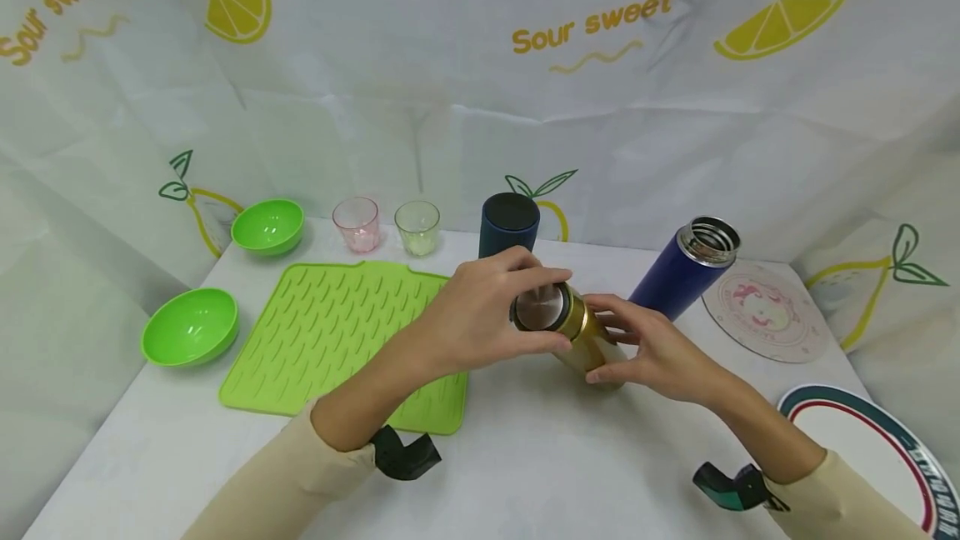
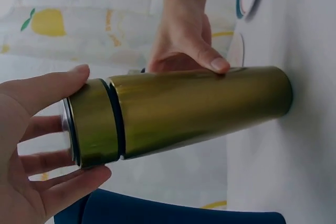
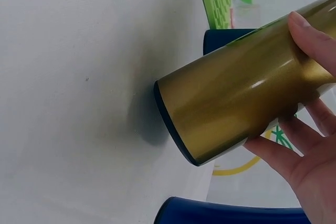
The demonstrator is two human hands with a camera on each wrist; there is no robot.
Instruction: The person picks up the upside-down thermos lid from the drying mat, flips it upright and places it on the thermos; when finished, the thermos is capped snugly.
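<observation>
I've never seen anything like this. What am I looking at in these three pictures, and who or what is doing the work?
No machine here: a person's left hand and right hand do the work. The wide picture is taken from the person's head, looking down; the other two come from the left and right wrists. On the white-covered table are two green bowls, a green mat, two small tinted glasses, a dark blue bottle and an open blue bottle, with two round flat pieces at the right. The left fingers grip the cap of a gold bottle, while the right fingers hold its tilted body.
</observation>
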